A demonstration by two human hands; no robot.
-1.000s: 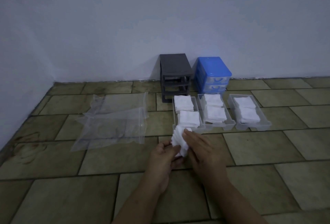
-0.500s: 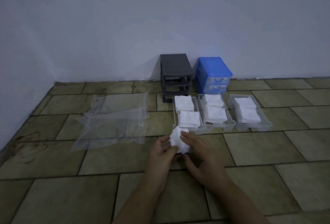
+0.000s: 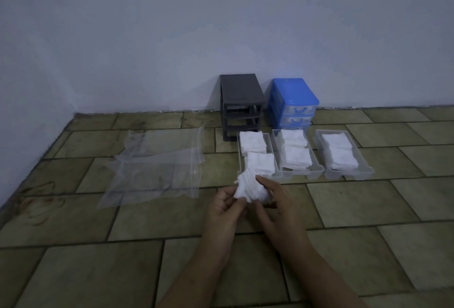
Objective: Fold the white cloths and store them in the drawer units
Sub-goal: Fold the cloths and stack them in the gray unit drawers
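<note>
Head view: both hands, left and right, pinch white cloth; long axis seemingly upward-left.

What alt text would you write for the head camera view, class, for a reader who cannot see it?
Two hands, left hand and right hand, hold a white cloth above a tiled floor. Behind lie three clear drawers of folded cloths, a grey drawer unit, a blue drawer unit and a clear plastic bag.
</note>
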